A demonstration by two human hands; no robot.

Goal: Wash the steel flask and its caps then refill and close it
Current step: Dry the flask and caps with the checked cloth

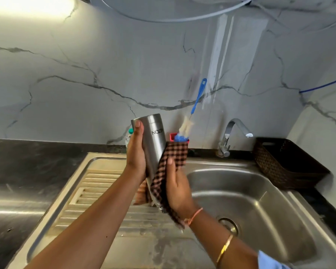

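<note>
The steel flask (153,136) is hanging mid-frame above the sink's drainboard (97,183). Its long axis is running nearly vertical, leaning slightly left at the top. It is pointing base up and mouth down (its printed name is reading upside down). The left hand (136,154) is gripping its left side, with the thumb lying on the wall. The right hand (177,188) is clutching a checked cloth (175,154) against the flask's lower right side. A blue bottle brush (197,100) is leaning on the wall behind.
</note>
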